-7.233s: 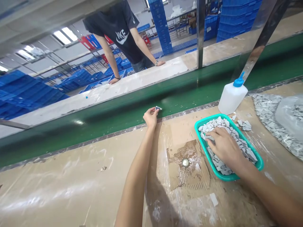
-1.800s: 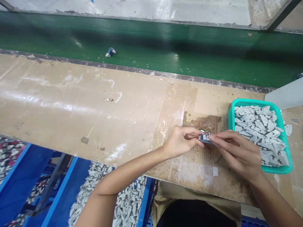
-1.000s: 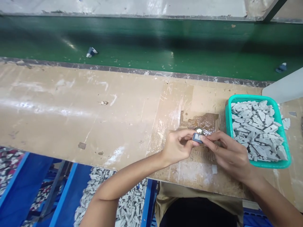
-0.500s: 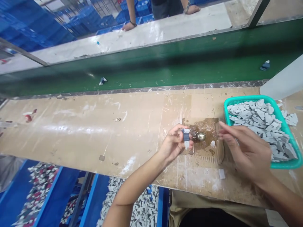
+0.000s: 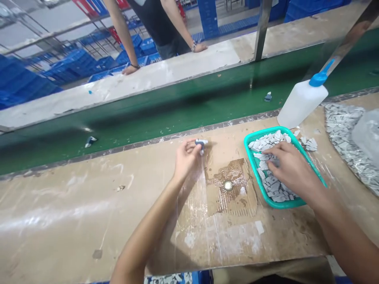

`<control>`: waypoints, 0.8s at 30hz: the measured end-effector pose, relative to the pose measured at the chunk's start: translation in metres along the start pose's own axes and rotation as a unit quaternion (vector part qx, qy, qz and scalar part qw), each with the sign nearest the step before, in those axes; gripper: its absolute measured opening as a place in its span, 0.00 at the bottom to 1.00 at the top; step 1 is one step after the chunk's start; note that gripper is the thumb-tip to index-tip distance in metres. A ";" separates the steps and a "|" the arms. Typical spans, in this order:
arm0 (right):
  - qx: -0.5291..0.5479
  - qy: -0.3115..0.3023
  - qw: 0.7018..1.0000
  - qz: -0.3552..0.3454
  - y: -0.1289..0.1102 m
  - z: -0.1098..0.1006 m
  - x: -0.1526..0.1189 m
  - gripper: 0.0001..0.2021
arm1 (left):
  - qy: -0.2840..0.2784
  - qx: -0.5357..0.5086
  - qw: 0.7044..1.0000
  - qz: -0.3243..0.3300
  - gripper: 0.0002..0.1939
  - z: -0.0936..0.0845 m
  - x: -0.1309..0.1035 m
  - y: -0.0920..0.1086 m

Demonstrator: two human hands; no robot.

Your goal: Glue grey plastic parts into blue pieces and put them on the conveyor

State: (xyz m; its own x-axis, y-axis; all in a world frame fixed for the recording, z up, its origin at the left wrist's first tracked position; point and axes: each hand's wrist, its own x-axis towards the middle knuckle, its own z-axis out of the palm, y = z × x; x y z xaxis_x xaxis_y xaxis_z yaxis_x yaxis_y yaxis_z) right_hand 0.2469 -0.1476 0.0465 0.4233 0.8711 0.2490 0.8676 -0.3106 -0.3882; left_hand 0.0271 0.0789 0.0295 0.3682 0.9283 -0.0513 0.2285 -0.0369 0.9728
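My left hand point(image 5: 186, 157) pinches a small dark-blue and white plastic piece point(image 5: 200, 144) above the far part of the cardboard-covered table. My right hand point(image 5: 291, 169) is over the teal basket point(image 5: 250, 157), its thumb and index finger apart, the fingertips at the light-grey plastic pieces point(image 5: 276, 185) heaped inside. I see nothing held between those fingers. Between the hands, a wet, brown-stained cardboard patch point(image 5: 237, 201) lies on the table with a small round shiny metal piece point(image 5: 227, 185) on it.
A white squeeze bottle point(image 5: 303, 102) with a blue nozzle stands behind the basket. A bag of grey pieces point(image 5: 343, 134) lies at right. Beyond runs a green conveyor belt point(image 5: 166, 110) carrying small blue-white pieces point(image 5: 90, 141). Across it, another person's hands point(image 5: 130, 70) rest on a ledge.
My left hand has moved away from the wet patch toward the belt, still holding the blue-white piece. My right hand has gone from beside the patch into the basket. The view has turned right.
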 end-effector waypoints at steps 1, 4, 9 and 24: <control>-0.018 -0.020 1.000 -0.005 0.000 0.005 -0.002 0.14 | 0.017 0.034 0.999 0.015 0.13 0.002 0.024 -0.001; -0.049 -0.057 0.997 -0.009 -0.001 0.015 -0.004 0.11 | 0.077 0.133 0.985 0.077 0.12 0.009 0.086 -0.003; -0.058 -0.059 0.996 -0.015 0.003 0.020 0.000 0.10 | 0.105 0.295 0.946 0.087 0.13 0.022 0.139 -0.008; 0.502 -0.069 0.857 0.091 -0.045 -0.005 -0.003 0.10 | -0.281 -0.160 0.944 -0.067 0.16 0.059 -0.073 0.034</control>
State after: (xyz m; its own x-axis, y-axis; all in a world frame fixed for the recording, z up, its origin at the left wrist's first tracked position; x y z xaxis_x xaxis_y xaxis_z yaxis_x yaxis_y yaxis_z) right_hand 0.2079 -0.1382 0.0680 0.4335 0.9009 0.0225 0.0990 -0.0228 -0.9948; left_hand 0.0607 -0.0121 0.0533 0.7959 0.5704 -0.2029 0.0566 0.2636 0.9630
